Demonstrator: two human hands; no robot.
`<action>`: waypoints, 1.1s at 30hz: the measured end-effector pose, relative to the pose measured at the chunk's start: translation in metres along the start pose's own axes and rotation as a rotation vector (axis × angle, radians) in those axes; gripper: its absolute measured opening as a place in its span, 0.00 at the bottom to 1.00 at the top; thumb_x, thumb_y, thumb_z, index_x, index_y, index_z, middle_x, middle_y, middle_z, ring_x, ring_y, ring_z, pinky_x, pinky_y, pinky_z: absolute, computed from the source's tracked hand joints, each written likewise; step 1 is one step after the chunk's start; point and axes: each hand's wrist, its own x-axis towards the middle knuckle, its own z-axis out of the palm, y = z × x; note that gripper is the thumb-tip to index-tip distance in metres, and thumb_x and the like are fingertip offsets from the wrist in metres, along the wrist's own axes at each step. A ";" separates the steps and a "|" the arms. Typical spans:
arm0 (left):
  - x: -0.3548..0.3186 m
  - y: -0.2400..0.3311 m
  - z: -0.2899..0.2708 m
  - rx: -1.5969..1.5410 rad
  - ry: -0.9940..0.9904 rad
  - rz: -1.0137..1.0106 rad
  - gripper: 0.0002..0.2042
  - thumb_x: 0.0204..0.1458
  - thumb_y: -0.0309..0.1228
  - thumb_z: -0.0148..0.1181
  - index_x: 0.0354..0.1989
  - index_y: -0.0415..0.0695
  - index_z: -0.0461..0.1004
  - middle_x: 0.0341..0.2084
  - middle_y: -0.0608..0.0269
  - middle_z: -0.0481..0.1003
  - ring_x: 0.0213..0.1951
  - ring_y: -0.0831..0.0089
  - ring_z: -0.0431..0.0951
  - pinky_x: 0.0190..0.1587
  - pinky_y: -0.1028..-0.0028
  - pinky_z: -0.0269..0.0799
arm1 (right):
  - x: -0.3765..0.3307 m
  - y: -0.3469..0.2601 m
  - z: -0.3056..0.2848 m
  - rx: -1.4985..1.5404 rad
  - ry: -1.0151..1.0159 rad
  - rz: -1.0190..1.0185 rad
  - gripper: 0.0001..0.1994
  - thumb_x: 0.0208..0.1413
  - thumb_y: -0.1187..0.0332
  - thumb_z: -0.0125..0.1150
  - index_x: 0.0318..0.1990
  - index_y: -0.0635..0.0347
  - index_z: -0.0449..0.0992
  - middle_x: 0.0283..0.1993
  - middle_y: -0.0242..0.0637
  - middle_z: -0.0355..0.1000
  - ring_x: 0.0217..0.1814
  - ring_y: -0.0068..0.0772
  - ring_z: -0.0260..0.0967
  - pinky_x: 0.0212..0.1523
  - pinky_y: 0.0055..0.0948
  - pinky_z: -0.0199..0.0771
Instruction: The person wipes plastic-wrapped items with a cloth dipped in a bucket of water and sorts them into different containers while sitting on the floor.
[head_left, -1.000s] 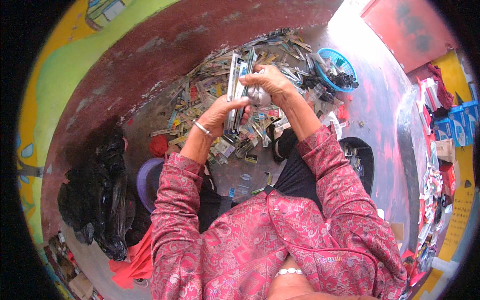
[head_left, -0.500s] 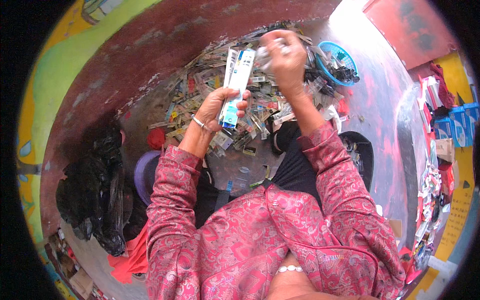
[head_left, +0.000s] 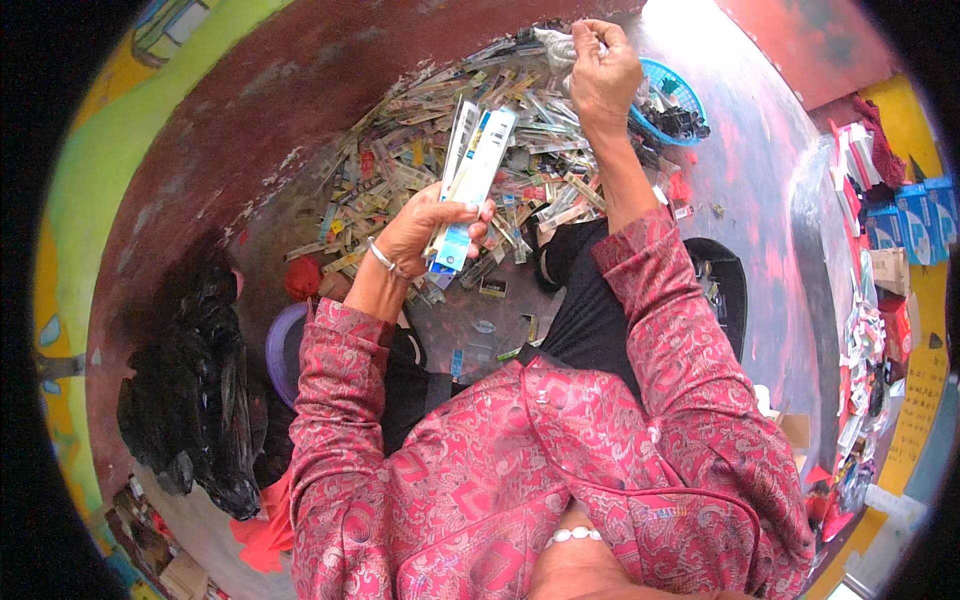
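Observation:
My left hand (head_left: 418, 232) is closed around a few long, narrow packets (head_left: 484, 165), white with blue ends. They are fanned slightly and point away from me. My right hand (head_left: 606, 82), raised and farther off, pinches a crumpled white cloth (head_left: 557, 47), which hangs at the left of its fingers. Below both hands, a wide heap of similar narrow packets (head_left: 400, 150) spreads over the floor against the wall; my right hand and arm cover part of it.
A blue mesh basket (head_left: 697, 95) with black pieces stands right of the heap. Black plastic bags (head_left: 200, 390), a purple basin (head_left: 280, 350) and a red round thing (head_left: 302, 277) lie left. Beside my right leg is a dark container (head_left: 735, 300). Blue boxes (head_left: 912, 235) stand far right.
My right hand has moved up and away, toward the blue basket, carrying the white cloth. My left hand has shifted slightly left, still holding the packets.

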 end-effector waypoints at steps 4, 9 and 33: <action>0.001 -0.002 -0.015 -0.043 0.092 0.030 0.14 0.40 0.23 0.56 0.38 0.35 0.65 0.24 0.63 0.68 0.22 0.78 0.69 0.23 0.76 0.74 | -0.058 -0.042 0.012 0.163 -0.608 -0.483 0.04 0.46 0.69 0.56 0.28 0.58 0.72 0.27 0.35 0.68 0.31 0.32 0.65 0.35 0.29 0.65; -0.007 0.005 0.005 0.192 0.053 -0.020 0.18 0.37 0.25 0.58 0.39 0.36 0.64 0.23 0.62 0.68 0.20 0.79 0.68 0.17 0.80 0.69 | -0.059 -0.020 0.022 -0.120 -0.438 -0.784 0.03 0.40 0.67 0.55 0.23 0.54 0.70 0.28 0.31 0.65 0.34 0.35 0.63 0.38 0.34 0.61; 0.001 0.003 -0.014 0.464 0.087 0.119 0.33 0.37 0.39 0.62 0.50 0.35 0.57 0.39 0.58 0.69 0.39 0.72 0.71 0.43 0.74 0.66 | -0.050 -0.031 0.010 0.512 -1.011 0.945 0.15 0.38 0.66 0.63 0.34 0.65 0.71 0.29 0.36 0.71 0.26 0.25 0.68 0.29 0.24 0.69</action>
